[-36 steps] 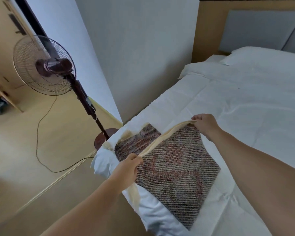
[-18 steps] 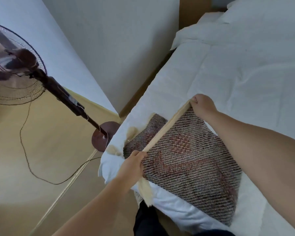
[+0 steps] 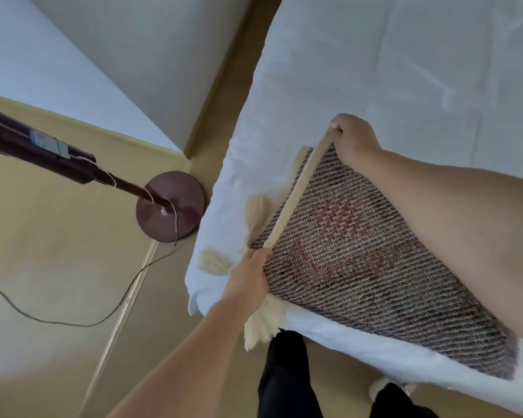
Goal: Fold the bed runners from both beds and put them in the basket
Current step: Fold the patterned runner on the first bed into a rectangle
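Note:
A woven bed runner (image 3: 360, 260), brown and grey with a reddish pattern and cream tassels, lies folded on the corner of the white bed (image 3: 390, 70). Its cream edge band runs taut between my two hands. My left hand (image 3: 249, 280) grips the near end of that band at the bed's edge. My right hand (image 3: 352, 137) pinches the far end, further up the bed. My right forearm crosses over the runner's right side and hides part of it. No basket is in view.
A dark red standing fan's round base (image 3: 169, 206) sits on the tan floor just left of the bed corner, its pole (image 3: 37, 146) leaning up to the left. A thin cable (image 3: 118, 306) loops over the floor. My dark trouser legs (image 3: 284, 375) stand against the bed.
The view has tipped downward and closer to the bed corner. Both hands keep hold of the cream edge, which is now pulled straight and lowered onto the folded runner.

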Demonstrator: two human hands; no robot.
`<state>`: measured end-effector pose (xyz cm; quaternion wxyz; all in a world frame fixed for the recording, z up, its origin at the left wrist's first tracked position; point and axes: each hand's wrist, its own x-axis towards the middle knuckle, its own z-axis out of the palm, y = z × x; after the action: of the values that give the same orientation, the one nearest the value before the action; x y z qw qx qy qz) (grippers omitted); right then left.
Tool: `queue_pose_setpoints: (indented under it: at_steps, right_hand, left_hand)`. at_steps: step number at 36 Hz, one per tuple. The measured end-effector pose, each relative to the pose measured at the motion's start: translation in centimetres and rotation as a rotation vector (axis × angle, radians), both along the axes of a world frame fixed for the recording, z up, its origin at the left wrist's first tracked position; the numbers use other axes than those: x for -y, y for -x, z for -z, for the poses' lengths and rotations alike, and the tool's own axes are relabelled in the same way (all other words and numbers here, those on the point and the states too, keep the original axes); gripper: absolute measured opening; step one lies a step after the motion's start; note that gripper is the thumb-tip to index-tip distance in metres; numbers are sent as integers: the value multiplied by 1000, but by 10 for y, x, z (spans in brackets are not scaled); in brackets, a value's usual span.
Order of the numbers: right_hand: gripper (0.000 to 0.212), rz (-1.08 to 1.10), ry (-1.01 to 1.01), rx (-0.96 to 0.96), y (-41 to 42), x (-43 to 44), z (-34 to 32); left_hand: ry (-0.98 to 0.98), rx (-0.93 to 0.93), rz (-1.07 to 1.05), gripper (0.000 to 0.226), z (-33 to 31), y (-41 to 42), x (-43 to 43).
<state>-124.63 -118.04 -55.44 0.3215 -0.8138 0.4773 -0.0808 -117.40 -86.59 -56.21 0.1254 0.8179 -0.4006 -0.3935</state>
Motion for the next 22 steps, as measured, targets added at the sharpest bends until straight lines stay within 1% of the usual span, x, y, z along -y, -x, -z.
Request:
queue_pose_setpoints:
  at_steps: [4,9,12,14,16,19,20,22]
  right_hand:
    - [19,-18,-9,-43,-26,1,33]
    - [17,-66,9,-134,-46,-2,71]
    - [17,-90,38,-198,-50,-3,87]
    - [24,-112,113,-283,-51,-5,92]
    - [41,-117,216,-375,-49,-10,95]
    - [60,-173,302,-458,-36,-23,93]
    - [63,-216,310,-480,-29,-29,94]
    - [68,-291,292,-496,-14,-45,94]
  left_hand:
    - [-23,-29,-64,54,27,-20,-3]
    - [-50,-41,-13,52,56,-29,-5]
    - [-62,-10,17,52,65,-30,-3]
    - [-80,60,65,53,68,-29,-1]
    - [-77,182,103,54,68,-27,0]
    - [6,375,126,56,68,-20,5]
    - [36,408,140,59,69,-16,10]
    - [92,414,202,64,69,-4,24]
